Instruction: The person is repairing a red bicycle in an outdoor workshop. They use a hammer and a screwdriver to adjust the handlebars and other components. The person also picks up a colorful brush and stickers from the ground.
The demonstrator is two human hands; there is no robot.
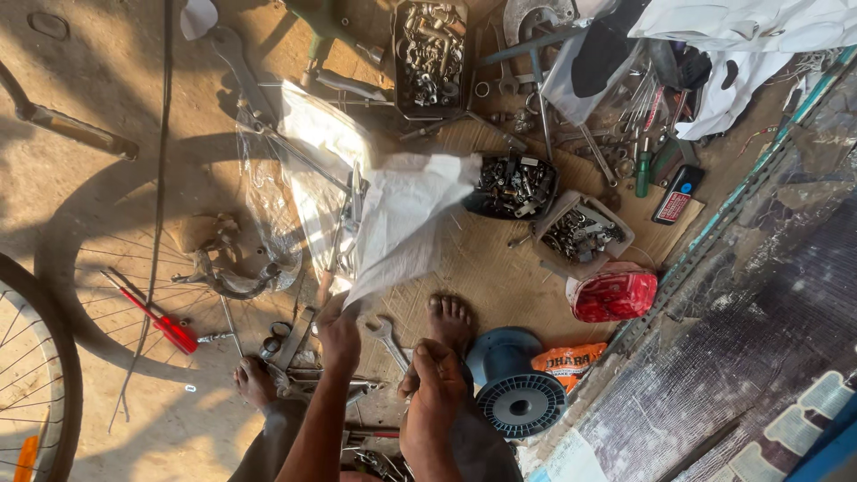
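Fingers: left hand [337, 328] has its fingers pinching the bottom corner of a white plastic sheet [402, 219], lifting that edge off the ground. Right-hand fingers look curled in, but I can't tell if they're gripping anything.
Right hand [435, 379]: resting low near the knee, just beside the right foot [449, 319] and a combination wrench [386, 336].
Left arm: reaches straight forward from the bottom of the view, forearm bare.
White sheet: spreads from the pinched corner up toward the middle of the mat, partly draped over long thin metal tools.
Metal tray [431, 55]: top centre, packed with nuts, bolts and shiny small fittings.
Black bowl [513, 186]: right by the sheet's upper edge, full of dark small hardware.
Cardboard box [582, 234]: just right of the bowl, more small metal bits inside.
Red tub [614, 295]: below the box, lying tilted, contents not visible.
Blue spool [516, 382]: wound with thin wire, touching the right foot's side, orange packet [567, 361] next to it.
Floor [107, 89]: bare concrete on the left with a red-handled screwdriver [161, 323] and a bicycle wheel [36, 375] at the edge; left foot [254, 382] sits among loose tools.
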